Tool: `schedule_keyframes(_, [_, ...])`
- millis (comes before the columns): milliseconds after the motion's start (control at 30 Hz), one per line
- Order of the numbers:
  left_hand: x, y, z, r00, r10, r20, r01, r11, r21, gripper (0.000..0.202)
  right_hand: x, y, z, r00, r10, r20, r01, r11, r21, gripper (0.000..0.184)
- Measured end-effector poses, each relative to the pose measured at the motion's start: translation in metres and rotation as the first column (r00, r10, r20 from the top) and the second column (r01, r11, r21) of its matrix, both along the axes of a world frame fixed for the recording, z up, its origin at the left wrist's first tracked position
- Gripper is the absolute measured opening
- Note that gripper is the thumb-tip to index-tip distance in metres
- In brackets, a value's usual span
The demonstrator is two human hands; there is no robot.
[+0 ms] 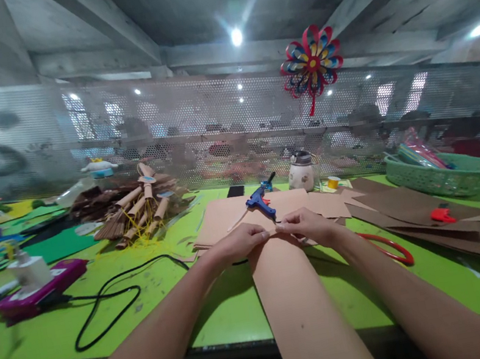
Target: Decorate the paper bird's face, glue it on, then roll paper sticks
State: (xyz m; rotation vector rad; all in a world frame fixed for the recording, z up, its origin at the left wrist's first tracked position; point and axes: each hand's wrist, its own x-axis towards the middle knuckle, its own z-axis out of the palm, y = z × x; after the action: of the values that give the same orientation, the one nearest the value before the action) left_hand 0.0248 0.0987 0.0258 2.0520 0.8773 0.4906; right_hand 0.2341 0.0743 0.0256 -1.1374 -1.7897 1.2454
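Observation:
A long strip of light brown paper (302,305) runs from my hands down over the table's front edge toward me. My left hand (248,238) pinches the left corner of its far end. At the right corner of that same end, my right hand (304,225) has thumb and fingers closed on the paper. The far edge between the two hands looks folded or curled over. Just beyond my fingers a blue glue gun (260,204) rests on a stack of light brown paper sheets (214,218).
Red scissors handles (394,248) lie right of my right forearm. Dark brown sheets (432,214) and a green basket (447,171) are farther right. On the left are a purple power strip (61,285), a black cable (102,293) and rolled paper pieces (133,207). A jar (301,172) stands behind.

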Motion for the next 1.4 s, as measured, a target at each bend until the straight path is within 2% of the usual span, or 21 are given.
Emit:
schedule_keyframes(100, [0.0, -0.002, 0.001, 1.0, -0.015, 0.011, 0.015, 1.0, -0.004, 0.036, -0.002, 0.002, -0.003, 0.996, -0.037, -0.075, 0.037, 0.999, -0.008, 0.029])
schedule_keyframes(233, [0.0, -0.001, 0.001, 1.0, -0.007, 0.0, 0.007, 1.0, 0.004, 0.037, -0.004, 0.004, -0.005, 0.994, -0.061, -0.095, 0.062, 0.998, 0.007, 0.026])
schedule_keyframes(400, [0.001, 0.002, -0.005, 1.0, -0.003, 0.03, 0.003, 1.0, 0.005, 0.038, -0.005, 0.003, -0.004, 0.989, -0.101, -0.111, 0.095, 0.994, -0.057, 0.028])
schedule_keyframes(600, [0.004, 0.002, -0.004, 0.996, 0.079, 0.036, -0.08, 0.996, 0.031, 0.039, -0.006, 0.001, -0.002, 0.982, -0.086, -0.166, 0.065, 0.989, -0.13, 0.034])
schedule_keyframes(800, [0.004, 0.003, -0.004, 0.993, 0.113, 0.024, -0.115, 0.989, 0.089, 0.041, -0.006, 0.007, -0.008, 0.985, -0.121, -0.127, 0.116, 0.992, -0.048, 0.038])
schedule_keyframes(900, [0.005, 0.001, -0.004, 0.995, 0.104, 0.012, -0.104, 0.979, 0.177, 0.039, -0.007, 0.008, -0.009, 0.981, -0.132, -0.139, 0.134, 0.991, 0.003, 0.037])
schedule_keyframes(967, [0.006, -0.003, -0.003, 0.994, 0.113, 0.01, -0.111, 0.943, 0.313, 0.036, -0.008, 0.007, -0.008, 0.977, -0.153, -0.151, 0.158, 0.987, 0.017, 0.036])
schedule_keyframes(1067, [0.009, -0.012, -0.001, 0.983, 0.179, 0.033, -0.168, 0.822, 0.544, 0.031, -0.009, 0.005, -0.005, 0.965, -0.209, -0.16, 0.222, 0.972, 0.071, 0.035])
schedule_keyframes(1133, [0.01, -0.017, 0.001, 0.977, 0.208, 0.051, -0.194, 0.758, 0.622, 0.029, -0.01, 0.003, -0.002, 0.961, -0.225, -0.162, 0.251, 0.955, 0.159, 0.034])
schedule_keyframes(1167, [0.01, -0.018, 0.002, 0.977, 0.206, 0.059, -0.196, 0.753, 0.628, 0.028, -0.01, 0.002, -0.001, 0.96, -0.228, -0.161, 0.258, 0.945, 0.203, 0.033])
schedule_keyframes(1233, [0.008, -0.016, 0.003, 0.982, 0.174, 0.07, -0.182, 0.79, 0.585, 0.027, -0.011, 0.0, 0.001, 0.961, -0.235, -0.144, 0.266, 0.927, 0.263, 0.032])
schedule_keyframes(1333, [0.005, -0.01, 0.005, 0.993, 0.107, 0.053, -0.119, 0.885, 0.45, 0.03, -0.011, 0.0, 0.002, 0.962, -0.258, -0.092, 0.274, 0.915, 0.297, 0.031])
schedule_keyframes(1400, [0.003, -0.006, 0.006, 0.996, 0.078, 0.033, -0.084, 0.913, 0.399, 0.033, -0.01, 0.0, 0.001, 0.964, -0.258, -0.059, 0.263, 0.915, 0.306, 0.031])
